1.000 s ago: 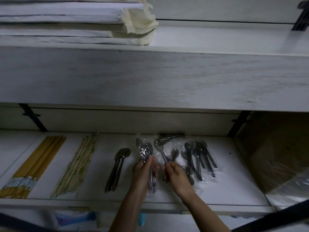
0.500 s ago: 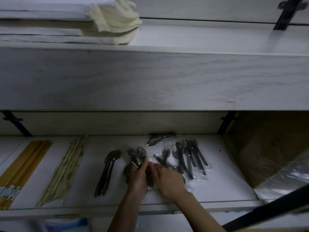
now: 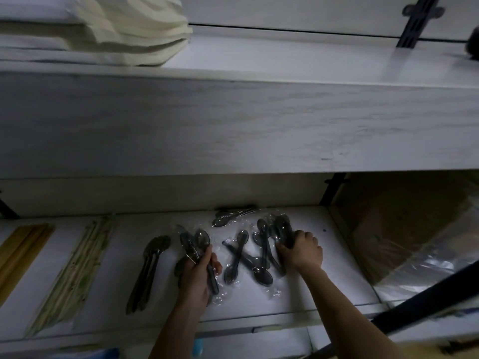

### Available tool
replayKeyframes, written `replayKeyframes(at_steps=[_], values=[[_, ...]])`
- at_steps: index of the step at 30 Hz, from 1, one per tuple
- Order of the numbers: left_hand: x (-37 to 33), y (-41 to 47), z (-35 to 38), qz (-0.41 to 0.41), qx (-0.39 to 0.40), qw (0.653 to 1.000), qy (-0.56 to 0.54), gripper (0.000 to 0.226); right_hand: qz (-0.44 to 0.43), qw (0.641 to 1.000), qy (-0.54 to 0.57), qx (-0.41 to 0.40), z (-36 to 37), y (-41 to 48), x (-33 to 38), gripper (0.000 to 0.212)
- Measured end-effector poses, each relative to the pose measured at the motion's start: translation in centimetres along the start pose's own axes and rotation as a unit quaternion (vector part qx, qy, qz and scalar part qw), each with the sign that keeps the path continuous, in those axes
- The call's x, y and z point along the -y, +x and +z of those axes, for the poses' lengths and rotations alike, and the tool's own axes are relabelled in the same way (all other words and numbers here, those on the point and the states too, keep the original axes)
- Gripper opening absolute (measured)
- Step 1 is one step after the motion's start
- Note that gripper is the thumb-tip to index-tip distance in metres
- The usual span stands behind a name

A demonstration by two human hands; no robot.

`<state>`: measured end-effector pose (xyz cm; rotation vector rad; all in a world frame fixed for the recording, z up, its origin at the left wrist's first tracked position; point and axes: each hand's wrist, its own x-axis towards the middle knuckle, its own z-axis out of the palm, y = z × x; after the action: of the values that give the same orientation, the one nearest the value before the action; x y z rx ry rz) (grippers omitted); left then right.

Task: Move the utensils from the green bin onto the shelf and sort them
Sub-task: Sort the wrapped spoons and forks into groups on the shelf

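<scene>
On the lower white shelf (image 3: 337, 275) lie several metal spoons in clear plastic wrap. My left hand (image 3: 198, 277) grips a bundle of wrapped spoons (image 3: 194, 242), bowls pointing away from me. My right hand (image 3: 302, 248) is closed on another wrapped bundle of spoons (image 3: 281, 229) at the right of the pile. Between my hands, loose wrapped spoons (image 3: 243, 257) lie crossed over each other. One more wrapped pack (image 3: 233, 216) rests at the back. An unwrapped group of spoons (image 3: 147, 270) lies left of my left hand. The green bin is out of sight.
Green-patterned chopsticks (image 3: 77, 270) and yellow chopsticks (image 3: 20, 252) lie in rows at the left. A thick upper shelf board (image 3: 233, 120) overhangs, carrying folded cream cloths (image 3: 134, 29). A plastic-wrapped cardboard box (image 3: 404, 234) fills the compartment at the right, behind a black upright (image 3: 329, 190).
My right hand has left my left hand and moved right to grasp the rightmost spoon bundle. My left hand keeps its bundle. The view has shifted slightly right.
</scene>
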<state>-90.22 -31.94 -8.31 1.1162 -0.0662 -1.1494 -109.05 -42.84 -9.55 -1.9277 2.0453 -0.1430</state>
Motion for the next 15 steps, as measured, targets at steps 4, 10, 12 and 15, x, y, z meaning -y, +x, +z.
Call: replayKeyframes(at_steps=[4, 10, 12, 15], values=[[-0.2, 0.1, -0.2, -0.004, 0.004, 1.0, 0.019, 0.016, 0.038, 0.997, 0.016, 0.069, -1.3, 0.7, 0.8, 0.053], [-0.1, 0.2, -0.6, 0.005, 0.004, 0.999, 0.04, 0.014, 0.057, 0.993, 0.015, 0.097, -2.2, 1.6, 1.3, 0.051], [-0.2, 0.1, -0.6, 0.014, 0.002, 0.999, 0.044, 0.017, 0.054, 0.994, 0.019, 0.094, -2.2, 1.6, 1.4, 0.05], [-0.4, 0.0, -0.7, 0.015, 0.002, 0.998, 0.056, 0.021, 0.049, 0.994, 0.037, 0.086, -1.9, 1.3, 1.6, 0.057]])
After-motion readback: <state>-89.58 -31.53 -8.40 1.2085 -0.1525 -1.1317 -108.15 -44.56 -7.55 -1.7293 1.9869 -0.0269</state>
